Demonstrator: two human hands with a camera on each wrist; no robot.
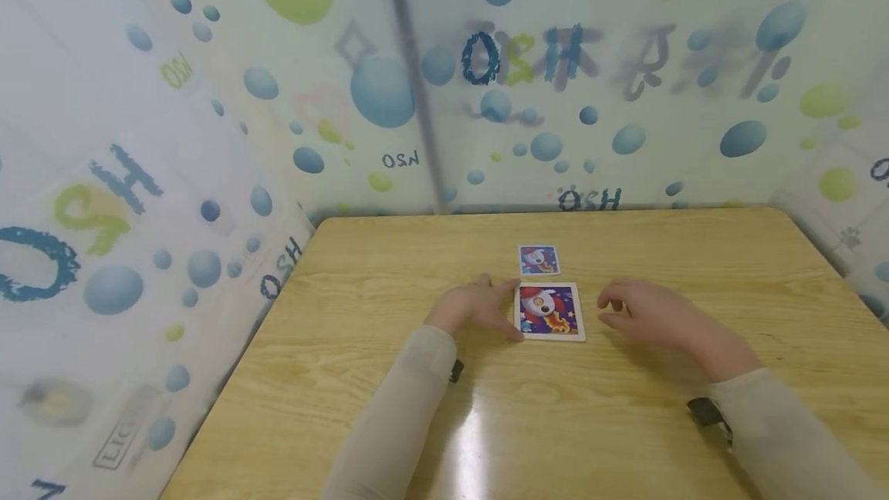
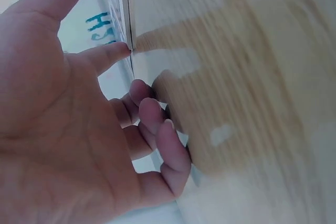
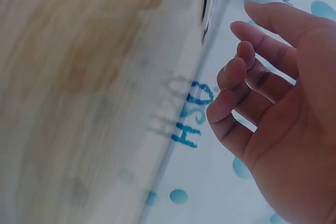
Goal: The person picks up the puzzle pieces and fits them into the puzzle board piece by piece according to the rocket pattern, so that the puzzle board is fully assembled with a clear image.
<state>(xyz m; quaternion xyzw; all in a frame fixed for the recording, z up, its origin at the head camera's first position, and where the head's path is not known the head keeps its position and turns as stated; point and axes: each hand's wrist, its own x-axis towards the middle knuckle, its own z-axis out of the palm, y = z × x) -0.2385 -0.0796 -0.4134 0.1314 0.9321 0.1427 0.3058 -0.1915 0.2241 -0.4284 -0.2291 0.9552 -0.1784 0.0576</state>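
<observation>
A square picture board (image 1: 550, 312) with a white border lies flat on the table (image 1: 333, 307). Its picture has a white figure, red shapes and an orange flame on dark purple. Just behind it lies a smaller card (image 1: 539, 260) with a similar picture. At the board's left side, my left hand (image 1: 479, 309) touches the edge with thumb and index finger spread near its two corners. In the left wrist view the index finger (image 2: 113, 56) meets the board's edge, the other fingers bent by the tabletop. My right hand (image 1: 646, 313) hovers right of the board, loosely curled, holding nothing.
A wall covering (image 1: 528, 145) with blue and green dots and lettering stands behind the table and along its left side. Dark straps with small devices (image 1: 707, 412) show at both wrists. A bright reflection lies on the tabletop near the front.
</observation>
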